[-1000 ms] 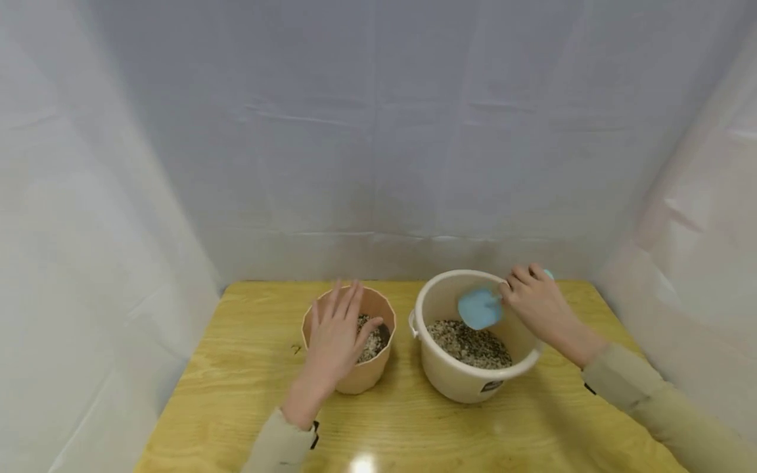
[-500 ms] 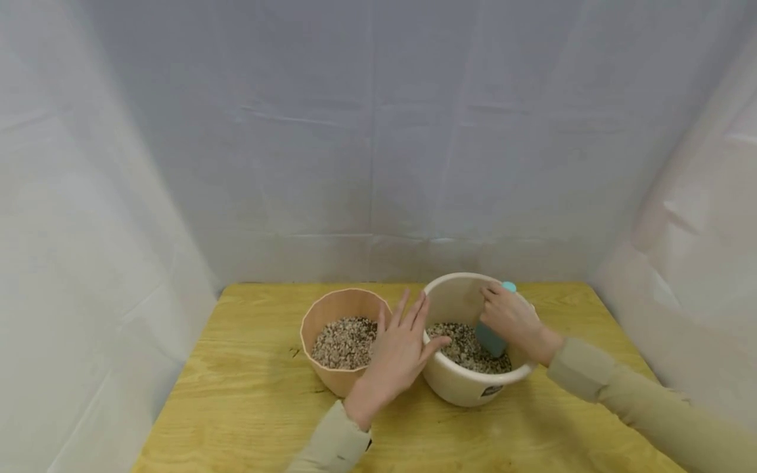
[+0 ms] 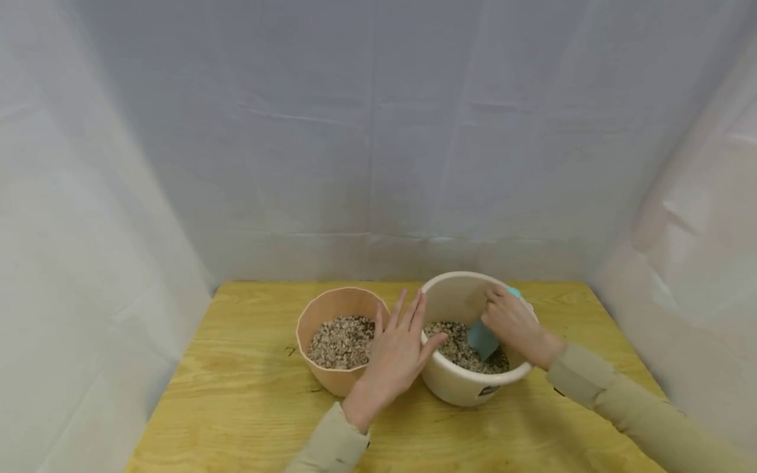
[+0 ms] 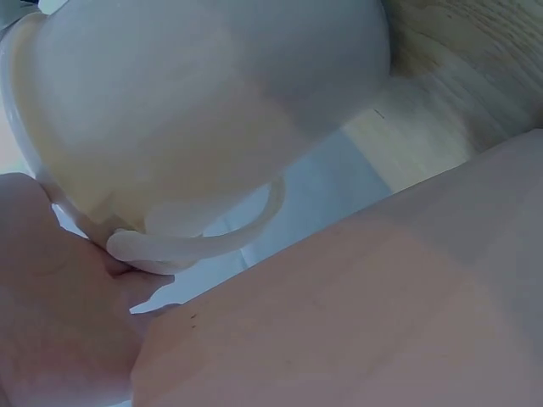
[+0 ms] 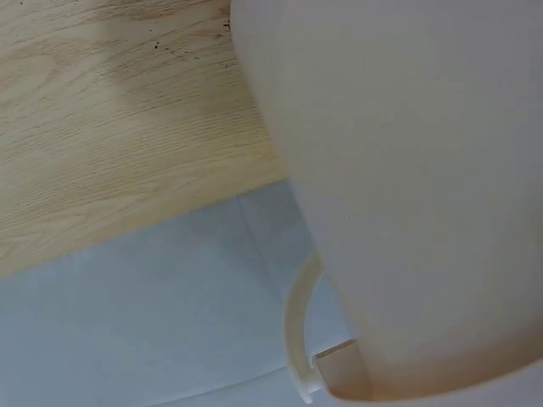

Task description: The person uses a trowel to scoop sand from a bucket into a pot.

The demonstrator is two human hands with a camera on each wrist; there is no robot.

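Right hand (image 3: 513, 323): fingers curled round blue scoop (image 3: 481, 339), blade in gravel inside cream bucket (image 3: 467, 389). Left hand (image 3: 397, 355): fingers straight, thumb on bucket rim, beside tan gravel-filled pot (image 3: 331, 378); wooden table (image 3: 236, 407).

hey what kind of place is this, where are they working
Likely a staged recording booth, not a garden: white sheets hang on three sides of a small wooden table with a pot and a bucket of gravel.
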